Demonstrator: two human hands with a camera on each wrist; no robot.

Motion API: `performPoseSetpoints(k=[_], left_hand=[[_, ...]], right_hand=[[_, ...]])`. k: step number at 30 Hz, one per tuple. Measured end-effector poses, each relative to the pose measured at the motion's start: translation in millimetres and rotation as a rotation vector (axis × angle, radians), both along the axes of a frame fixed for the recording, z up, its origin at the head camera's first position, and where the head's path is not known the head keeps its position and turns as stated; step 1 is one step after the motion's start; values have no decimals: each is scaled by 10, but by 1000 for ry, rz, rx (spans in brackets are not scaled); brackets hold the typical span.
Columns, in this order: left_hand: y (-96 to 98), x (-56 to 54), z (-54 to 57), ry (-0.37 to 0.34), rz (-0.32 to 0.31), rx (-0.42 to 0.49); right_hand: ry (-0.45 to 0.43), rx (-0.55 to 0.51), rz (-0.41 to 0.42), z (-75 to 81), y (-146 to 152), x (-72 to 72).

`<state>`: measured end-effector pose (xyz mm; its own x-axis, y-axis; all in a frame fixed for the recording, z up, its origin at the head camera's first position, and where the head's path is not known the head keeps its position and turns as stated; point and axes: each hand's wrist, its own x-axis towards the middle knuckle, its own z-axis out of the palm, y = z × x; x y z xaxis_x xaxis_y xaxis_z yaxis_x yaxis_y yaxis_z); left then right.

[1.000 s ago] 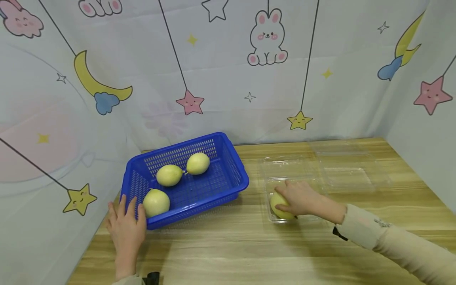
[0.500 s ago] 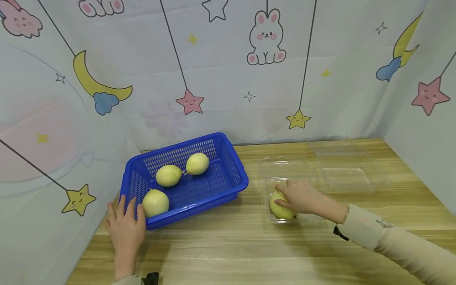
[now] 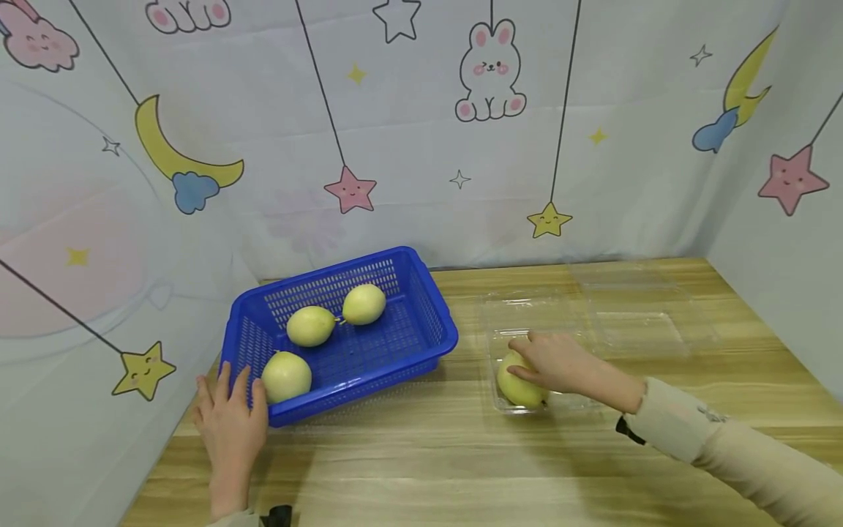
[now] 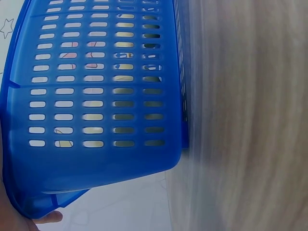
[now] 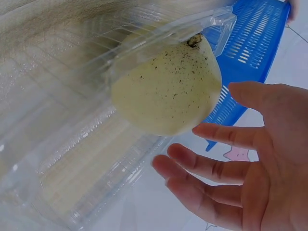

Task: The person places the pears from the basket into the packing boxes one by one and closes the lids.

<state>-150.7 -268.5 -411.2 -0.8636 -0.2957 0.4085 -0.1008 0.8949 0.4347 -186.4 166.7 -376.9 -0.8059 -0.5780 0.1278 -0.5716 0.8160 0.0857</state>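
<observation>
My right hand (image 3: 556,362) is over a pale yellow pear (image 3: 520,382) in a clear plastic clamshell box (image 3: 495,399), its lid folded back. The right wrist view shows the fingers of that hand (image 5: 231,163) loosely spread, with a fingertip right at the side of the speckled pear (image 5: 168,91). At the left, my left hand (image 3: 230,432) rests with spread fingers on the near-left corner of a blue plastic basket (image 3: 388,366). Inside it lie three more pears, one close to that corner (image 3: 286,377). The left wrist view is mostly filled by the slotted basket wall (image 4: 96,96).
Another clear box (image 3: 648,333) stands open at the back right of the wooden table (image 3: 421,461). A white curtain (image 3: 408,132) with cartoon prints hangs behind and beside the table.
My right fingers have loosened and lifted slightly from the pear, so more of it shows. My left hand stays at the basket corner. The head view has shifted slightly.
</observation>
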Motion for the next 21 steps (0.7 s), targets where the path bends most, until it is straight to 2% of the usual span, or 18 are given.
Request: performPoseSetpoints(k=[5, 11, 15, 21], left_hand=[[-4, 0, -8, -14, 1, 5], [-2, -7, -10, -15, -3, 12], [-5, -3, -7, -19, -3, 13], [-6, 7, 1, -45, -6, 21]], right_hand=[[120, 37, 9, 41, -8, 4], [238, 25, 37, 124, -13, -10], [282, 0, 70, 183, -15, -32], [298, -23, 81, 264, -30, -65]])
